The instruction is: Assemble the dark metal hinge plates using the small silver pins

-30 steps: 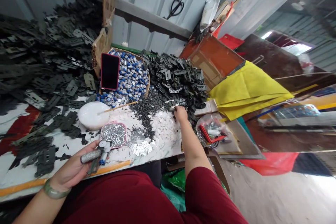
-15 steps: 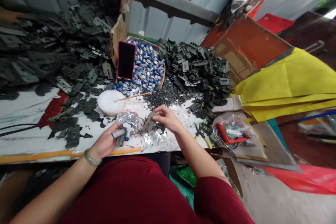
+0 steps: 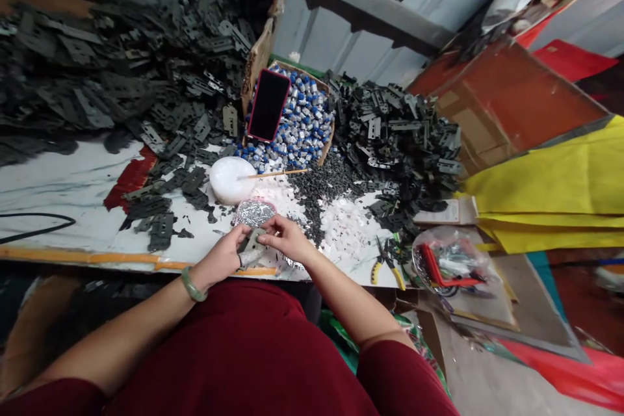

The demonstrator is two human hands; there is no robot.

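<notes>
A flat, dark grey stamped metal bracket (image 3: 252, 240) with cut-out notches tilts upward, a grey cylindrical part (image 3: 249, 259) against its lower end.

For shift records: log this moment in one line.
left hand: holds grey stamped part | right hand: grips it | near: foil-lined dish

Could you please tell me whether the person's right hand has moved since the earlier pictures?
Yes: the right hand has moved left, closer to the foil-lined pink dish, and now sits beside the left hand in front of it.
</notes>
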